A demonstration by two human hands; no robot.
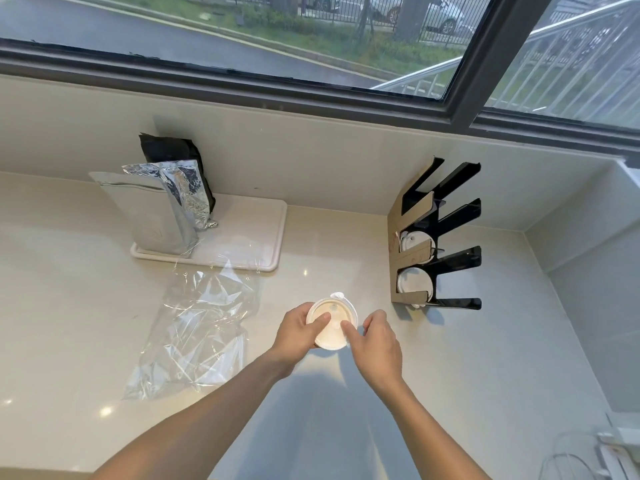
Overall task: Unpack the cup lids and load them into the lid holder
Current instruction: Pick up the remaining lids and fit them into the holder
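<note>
A stack of white round cup lids (330,323) is held over the pale counter, near its middle. My left hand (300,332) grips the stack's left side with the thumb on top. My right hand (375,341) holds its right side, fingertips on the top lid. To the right stands the black lid holder (450,233) with several slots. White lids lie in its two nearest slots (414,284); the far slots look empty. An empty clear plastic bag (197,327) lies crumpled on the counter to the left of my hands.
A white tray (270,233) at the back left carries silver foil pouches (156,213) and a black pouch (173,150). A low wall and a window run behind the counter. A side wall (588,258) rises right of the holder. A wire rack (588,459) shows bottom right.
</note>
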